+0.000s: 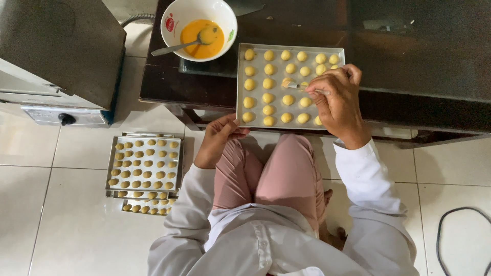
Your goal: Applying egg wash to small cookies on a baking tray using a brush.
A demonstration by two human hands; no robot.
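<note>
A metal baking tray [240,82] with several rows of small yellow dough balls [268,83] rests on the edge of a dark low table [409,56]. My right hand [337,97] is over the tray's right side, pinching a thin brush [299,87] whose tip touches a dough ball near the tray's middle. My left hand [217,138] holds the tray's near left corner, thumb on the rim. A white bowl [199,20] of orange egg wash with a spoon [176,47] in it stands beyond the tray to the left.
Stacked trays [144,166] of darker dough balls lie on the tiled floor at my left. A metal oven [56,61] stands at the far left. A black cable [460,230] loops on the floor at the right. My knees in pink trousers [271,174] sit under the table edge.
</note>
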